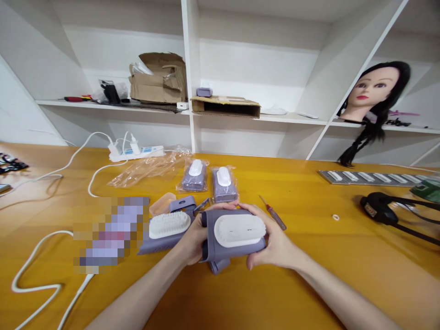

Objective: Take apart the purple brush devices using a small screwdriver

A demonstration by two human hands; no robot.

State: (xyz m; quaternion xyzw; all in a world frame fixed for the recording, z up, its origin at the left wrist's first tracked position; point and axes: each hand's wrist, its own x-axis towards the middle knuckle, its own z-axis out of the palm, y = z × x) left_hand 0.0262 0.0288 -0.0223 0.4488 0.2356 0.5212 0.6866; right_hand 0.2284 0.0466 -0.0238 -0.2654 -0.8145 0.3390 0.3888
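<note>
Between my two hands is a purple-grey, box-shaped device (209,238) with a white oval ridged pad (240,230) facing up. My left hand (194,240) is closed round its left end, where a dark opening shows. My right hand (275,240) grips the right end, thumb low and fingers behind the far edge. Under it, a small purple-grey part (220,266) pokes out; whether it is attached I cannot tell. Just left of my left hand lies a similar purple device (161,245) with a white bristled pad (170,224). Behind that are a purple frame-like piece (182,203) and a peach-coloured piece (161,204).
Two plastic-wrapped purple devices (194,182) stand at the back. A screwdriver (275,216) and a white ring (336,217) lie to the right. A power strip (151,152), white cables (44,288), black headset-like gear (378,208) and a metal strip (364,178) surround the workspace below shelves.
</note>
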